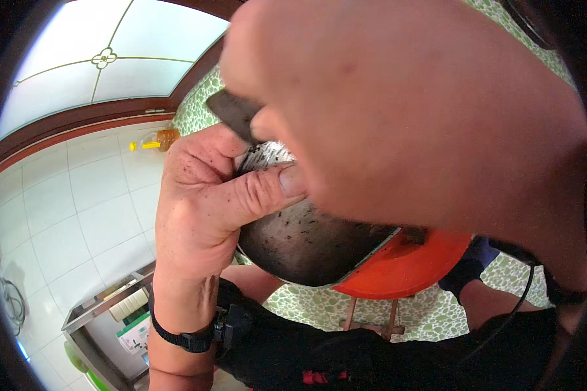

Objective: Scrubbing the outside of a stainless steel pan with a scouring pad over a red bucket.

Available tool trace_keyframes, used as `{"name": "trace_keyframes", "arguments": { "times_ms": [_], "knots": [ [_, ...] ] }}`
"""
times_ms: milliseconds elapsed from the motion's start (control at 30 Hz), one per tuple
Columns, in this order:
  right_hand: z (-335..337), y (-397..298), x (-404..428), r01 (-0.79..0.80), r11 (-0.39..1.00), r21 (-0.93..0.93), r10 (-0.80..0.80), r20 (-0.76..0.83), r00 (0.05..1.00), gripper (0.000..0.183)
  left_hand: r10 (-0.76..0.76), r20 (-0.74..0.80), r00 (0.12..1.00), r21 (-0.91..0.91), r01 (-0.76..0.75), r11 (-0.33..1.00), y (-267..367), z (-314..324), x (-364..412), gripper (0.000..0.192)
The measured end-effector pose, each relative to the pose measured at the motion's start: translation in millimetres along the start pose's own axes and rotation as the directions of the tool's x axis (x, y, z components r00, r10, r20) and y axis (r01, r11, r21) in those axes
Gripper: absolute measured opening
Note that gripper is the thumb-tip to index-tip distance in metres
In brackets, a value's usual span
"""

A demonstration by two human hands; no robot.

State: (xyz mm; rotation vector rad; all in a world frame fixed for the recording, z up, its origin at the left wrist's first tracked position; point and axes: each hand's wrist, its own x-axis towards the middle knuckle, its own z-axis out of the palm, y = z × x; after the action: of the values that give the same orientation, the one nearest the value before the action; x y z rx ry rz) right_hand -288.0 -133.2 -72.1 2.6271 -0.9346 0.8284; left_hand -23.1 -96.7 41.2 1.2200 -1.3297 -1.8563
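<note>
In the head view a round metal pan or pot [298, 249], blackened and streaked with a shinier scraped patch near its upper edge, lies in the middle over a red plastic basin [401, 273]. My left hand [200, 195] grips its left part, the thumb pressed on the dark surface. My right hand [372, 122] looms large and blurred over the upper right, its fingers closed on a flat dark blade-like piece [235, 115]. That piece touches or nearly touches the scraped patch by my left fingers. The right hand hides the far side of the pan.
A wooden stool or stand [372, 317] shows beneath the basin, on a green pebble-patterned floor. At left are white wall tiles, a frosted window or door panel [146, 49] and a yellow-capped plastic bottle [166, 140]. A metal-framed rack [93, 332] holding packages stands at lower left.
</note>
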Motion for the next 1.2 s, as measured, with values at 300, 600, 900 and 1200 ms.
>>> {"name": "trace_keyframes", "arguments": {
  "times_ms": [300, 600, 900, 1200],
  "knots": [
    [-5.9, -4.4, 2.6, -0.031, 0.999, 0.012, 0.030, 0.008, 1.000, 0.020, -0.067, 0.035, 0.997, 0.076, 0.064, 0.995, -0.1, -6.3, 8.9, 0.029],
    [-9.1, -6.8, -1.8, -0.072, 0.997, 0.025, 0.072, 0.017, 0.997, 0.019, -0.089, 0.017, 0.996, 0.088, 0.087, 0.992, -1.6, -3.1, 14.8, 0.031],
    [-10.1, -12.0, 10.9, -0.094, 0.994, 0.050, 0.093, 0.007, 0.996, 0.018, -0.064, -0.004, 0.998, 0.068, 0.064, 0.996, 2.8, -4.2, 6.8, 0.030],
    [-7.5, -19.1, 15.7, -0.123, 0.989, 0.087, 0.124, -0.001, 0.992, 0.018, -0.042, -0.007, 0.999, 0.019, 0.042, 0.999, 2.4, -7.0, 0.4, 0.028]
  ]
}}
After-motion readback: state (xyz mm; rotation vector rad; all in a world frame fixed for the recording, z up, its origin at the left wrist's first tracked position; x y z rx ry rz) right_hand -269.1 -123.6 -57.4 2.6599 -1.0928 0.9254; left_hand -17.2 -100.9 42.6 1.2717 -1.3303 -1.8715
